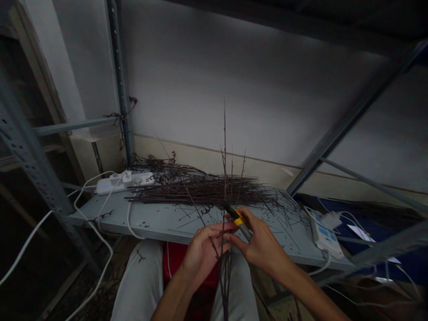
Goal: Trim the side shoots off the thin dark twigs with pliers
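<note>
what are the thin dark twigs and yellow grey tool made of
The thin dark brown twigs look like dried wood: matte, unevenly bent, with side shoots. The yellow and grey tool in the right hand seems glossy plastic; the grey part may be metal, too dim to tell.

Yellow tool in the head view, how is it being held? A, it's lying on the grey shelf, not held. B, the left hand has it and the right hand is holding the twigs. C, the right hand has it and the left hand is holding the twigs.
C. The right hand grips the yellow tool, while the left hand closes around the thin dark twigs.
</note>
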`<action>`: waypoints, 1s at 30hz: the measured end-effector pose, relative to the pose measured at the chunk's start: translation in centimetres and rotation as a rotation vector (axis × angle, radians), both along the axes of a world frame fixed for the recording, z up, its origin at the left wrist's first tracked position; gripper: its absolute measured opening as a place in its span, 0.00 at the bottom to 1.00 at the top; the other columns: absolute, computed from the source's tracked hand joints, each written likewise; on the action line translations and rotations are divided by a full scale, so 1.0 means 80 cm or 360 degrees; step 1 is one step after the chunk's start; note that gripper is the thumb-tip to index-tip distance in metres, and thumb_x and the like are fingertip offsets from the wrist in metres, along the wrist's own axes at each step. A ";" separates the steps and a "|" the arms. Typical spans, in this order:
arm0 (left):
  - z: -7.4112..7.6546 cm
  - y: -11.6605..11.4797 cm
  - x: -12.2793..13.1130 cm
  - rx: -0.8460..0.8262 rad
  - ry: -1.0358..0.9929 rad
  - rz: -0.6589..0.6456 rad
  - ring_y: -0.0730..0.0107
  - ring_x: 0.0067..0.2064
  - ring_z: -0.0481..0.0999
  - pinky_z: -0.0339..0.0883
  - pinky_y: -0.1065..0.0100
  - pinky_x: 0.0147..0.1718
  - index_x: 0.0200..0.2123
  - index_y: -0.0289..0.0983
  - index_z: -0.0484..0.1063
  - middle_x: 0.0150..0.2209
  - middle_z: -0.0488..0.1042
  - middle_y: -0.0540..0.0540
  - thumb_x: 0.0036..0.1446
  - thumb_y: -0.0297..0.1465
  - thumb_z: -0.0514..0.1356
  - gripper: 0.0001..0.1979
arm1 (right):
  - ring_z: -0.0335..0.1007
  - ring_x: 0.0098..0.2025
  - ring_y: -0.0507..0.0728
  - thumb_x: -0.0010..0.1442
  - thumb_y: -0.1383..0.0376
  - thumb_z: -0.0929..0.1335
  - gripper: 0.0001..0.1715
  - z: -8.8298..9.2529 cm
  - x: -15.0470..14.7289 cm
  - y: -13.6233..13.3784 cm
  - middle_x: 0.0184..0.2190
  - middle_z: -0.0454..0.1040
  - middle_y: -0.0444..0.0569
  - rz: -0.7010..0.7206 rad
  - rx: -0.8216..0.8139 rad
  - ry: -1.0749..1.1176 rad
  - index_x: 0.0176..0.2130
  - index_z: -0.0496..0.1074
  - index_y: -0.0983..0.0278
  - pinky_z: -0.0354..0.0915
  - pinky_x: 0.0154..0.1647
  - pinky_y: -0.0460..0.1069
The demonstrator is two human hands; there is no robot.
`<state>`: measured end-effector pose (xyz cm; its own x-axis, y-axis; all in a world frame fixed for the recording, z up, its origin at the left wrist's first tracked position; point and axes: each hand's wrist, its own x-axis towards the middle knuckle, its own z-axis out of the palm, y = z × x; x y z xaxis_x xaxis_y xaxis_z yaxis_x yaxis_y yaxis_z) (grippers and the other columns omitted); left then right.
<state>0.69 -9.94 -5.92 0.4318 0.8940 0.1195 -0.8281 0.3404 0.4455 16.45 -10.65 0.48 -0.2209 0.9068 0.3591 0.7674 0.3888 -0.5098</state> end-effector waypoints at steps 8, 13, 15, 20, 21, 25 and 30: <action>0.002 -0.008 0.012 0.0088 0.0067 0.0084 0.51 0.54 0.74 0.70 0.50 0.53 0.38 0.30 0.83 0.45 0.80 0.36 0.61 0.27 0.63 0.08 | 0.77 0.39 0.59 0.57 0.63 0.70 0.14 0.030 -0.007 0.005 0.40 0.79 0.47 0.0020 -0.0011 0.0176 0.44 0.68 0.58 0.69 0.43 0.53; 0.006 -0.014 0.017 0.0168 0.0169 0.0083 0.47 0.57 0.71 0.72 0.50 0.51 0.42 0.30 0.82 0.48 0.78 0.34 0.63 0.31 0.64 0.10 | 0.76 0.38 0.57 0.58 0.65 0.69 0.09 0.047 -0.011 0.014 0.37 0.78 0.45 0.0046 -0.0017 0.0293 0.40 0.68 0.59 0.68 0.40 0.50; 0.006 -0.016 0.020 0.0184 0.0214 0.0107 0.46 0.57 0.72 0.75 0.52 0.48 0.43 0.31 0.82 0.49 0.78 0.33 0.62 0.33 0.64 0.12 | 0.75 0.37 0.56 0.58 0.65 0.69 0.07 0.054 -0.012 0.018 0.36 0.78 0.44 0.0039 0.0006 0.0300 0.39 0.69 0.59 0.67 0.40 0.50; 0.007 -0.018 0.030 0.0253 0.0410 0.0176 0.43 0.56 0.74 0.75 0.69 0.27 0.46 0.30 0.81 0.52 0.77 0.29 0.61 0.39 0.65 0.19 | 0.74 0.41 0.57 0.58 0.65 0.70 0.06 0.070 -0.011 0.024 0.36 0.77 0.43 0.0055 0.0076 0.0318 0.38 0.70 0.59 0.66 0.45 0.50; 0.007 -0.018 0.031 0.0244 0.0446 0.0198 0.43 0.55 0.74 0.74 0.70 0.25 0.47 0.30 0.81 0.53 0.77 0.28 0.60 0.40 0.65 0.20 | 0.74 0.41 0.57 0.58 0.66 0.70 0.05 0.073 -0.011 0.025 0.36 0.77 0.43 0.0063 0.0078 0.0320 0.38 0.71 0.59 0.66 0.46 0.50; 0.007 -0.019 0.033 0.0170 0.0483 0.0270 0.41 0.55 0.75 0.73 0.71 0.21 0.46 0.31 0.82 0.53 0.77 0.28 0.56 0.42 0.69 0.22 | 0.74 0.40 0.57 0.58 0.67 0.70 0.05 0.078 -0.010 0.029 0.35 0.77 0.43 0.0099 0.0049 0.0339 0.37 0.71 0.59 0.66 0.45 0.50; 0.010 -0.019 0.028 0.0080 0.0454 0.0337 0.40 0.54 0.77 0.76 0.69 0.22 0.47 0.31 0.82 0.53 0.78 0.29 0.53 0.40 0.71 0.22 | 0.74 0.40 0.56 0.56 0.68 0.70 0.08 0.074 -0.006 0.031 0.37 0.78 0.43 0.0136 0.0004 0.0362 0.39 0.71 0.59 0.67 0.44 0.50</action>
<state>2.95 -11.43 -5.13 0.2601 0.9633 0.0668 -0.7179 0.1467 0.6806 15.94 -8.18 6.41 -0.2100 0.8872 0.4109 0.5971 0.4491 -0.6646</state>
